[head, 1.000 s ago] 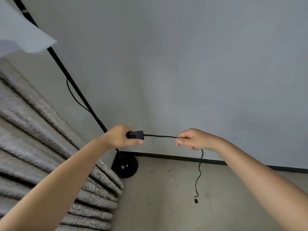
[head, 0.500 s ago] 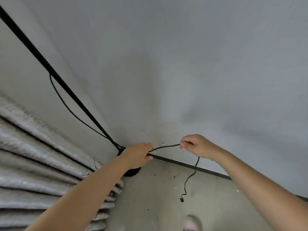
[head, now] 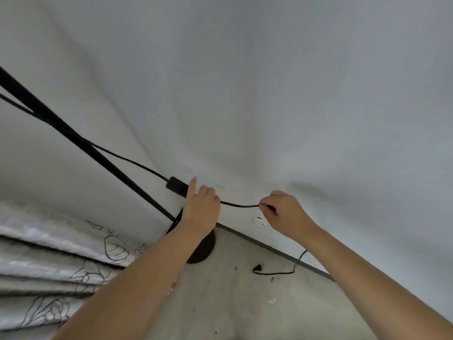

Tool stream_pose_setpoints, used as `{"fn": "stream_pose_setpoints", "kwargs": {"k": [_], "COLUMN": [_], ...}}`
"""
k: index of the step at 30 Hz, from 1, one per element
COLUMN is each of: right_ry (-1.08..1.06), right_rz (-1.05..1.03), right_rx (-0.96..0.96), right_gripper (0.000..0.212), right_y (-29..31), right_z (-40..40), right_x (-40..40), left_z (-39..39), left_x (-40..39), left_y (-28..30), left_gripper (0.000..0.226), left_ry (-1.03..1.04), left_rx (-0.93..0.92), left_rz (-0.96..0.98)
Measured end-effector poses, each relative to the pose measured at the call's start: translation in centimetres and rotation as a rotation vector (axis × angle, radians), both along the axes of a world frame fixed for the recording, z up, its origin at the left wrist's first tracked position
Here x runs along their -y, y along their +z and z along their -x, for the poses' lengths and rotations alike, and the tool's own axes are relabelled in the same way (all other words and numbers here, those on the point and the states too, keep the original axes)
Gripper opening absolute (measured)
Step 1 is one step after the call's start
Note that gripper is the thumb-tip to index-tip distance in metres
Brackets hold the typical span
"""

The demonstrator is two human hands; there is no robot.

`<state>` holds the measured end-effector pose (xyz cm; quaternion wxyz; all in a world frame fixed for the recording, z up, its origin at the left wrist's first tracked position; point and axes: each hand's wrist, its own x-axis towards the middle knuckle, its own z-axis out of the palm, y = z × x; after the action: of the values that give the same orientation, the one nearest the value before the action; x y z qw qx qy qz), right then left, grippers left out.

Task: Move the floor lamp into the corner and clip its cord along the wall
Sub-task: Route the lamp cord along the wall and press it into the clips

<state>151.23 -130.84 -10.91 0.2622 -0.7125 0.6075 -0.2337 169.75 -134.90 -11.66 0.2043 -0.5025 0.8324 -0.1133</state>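
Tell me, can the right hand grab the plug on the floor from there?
Probably yes. The plug lies on open floor below the right hand, with nothing in between. But that hand is pinching the cord, so it would likely need to let go and drop down first.

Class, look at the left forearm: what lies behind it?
Behind the left forearm sits the lamp's round black base on the floor, only its right edge showing. Where the pole joins the base is hidden.

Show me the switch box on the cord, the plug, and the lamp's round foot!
switch box [head: 177, 185], head view, middle of its black body.
plug [head: 257, 267], head view, its dark tip on the floor.
lamp's round foot [head: 204, 246], head view, right rim.
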Motion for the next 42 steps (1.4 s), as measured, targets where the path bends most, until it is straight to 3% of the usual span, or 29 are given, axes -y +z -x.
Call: {"fn": "stream_pose_setpoints", "kwargs": {"k": [5, 8, 12, 14, 19, 23, 28, 34, 42], "right_ry": [0.098, 0.102, 0.092, 0.077, 0.05, 0.082, 0.046, -0.02, -0.027], "right_rz": [0.121, 0.204, 0.269, 0.299, 0.394, 0.446, 0.399, 0.353, 0.321], "right_rx": [-0.088, -0.062, -0.113, -0.114, -0.093, -0.235, -0.443, -0.577, -0.664], "right_gripper": [0.021, 0.021, 0.033, 0.036, 0.017, 0.021, 0.027, 0.013, 0.014], "right_y": [-8.2, -12.3, -16.5, -17.8, -17.5, -16.2, -15.1, -14.7, -14.5], "right_z": [-1.4, -2.5, -3.4, -3.6, -3.7, -5.0, -6.3, -6.9, -7.0], "right_x": [4.2, 5.9, 7.6, 7.8, 7.7, 7.7, 9.2, 10.2, 10.3], "left_z": [-2.1, -2.9, -4.7, -5.7, -7.2, -7.0, -5.5, -4.6, -4.2], "left_x": [4.0, 5.2, 6.7, 7.3, 8.7, 9.7, 10.8, 11.2, 10.6], "left_y": [-7.7, -11.0, -15.7, -17.0, -18.1, -17.5, -16.5, -15.6, -15.3], "left_gripper": [0.034, 0.032, 0.034, 0.031, 0.016, 0.03, 0.021, 0.033, 0.037], "left_ry": [-0.045, -0.335, -0.508, -0.516, -0.527, -0.582, -0.585, -0.578, -0.535], "left_rx": [-0.084, -0.134, -0.288, -0.376, -0.5, -0.399, -0.377, -0.288, -0.221], "left_rz": [0.186, 0.479, 0.59, 0.607, 0.588, 0.572, 0.557, 0.496, 0.482]}}
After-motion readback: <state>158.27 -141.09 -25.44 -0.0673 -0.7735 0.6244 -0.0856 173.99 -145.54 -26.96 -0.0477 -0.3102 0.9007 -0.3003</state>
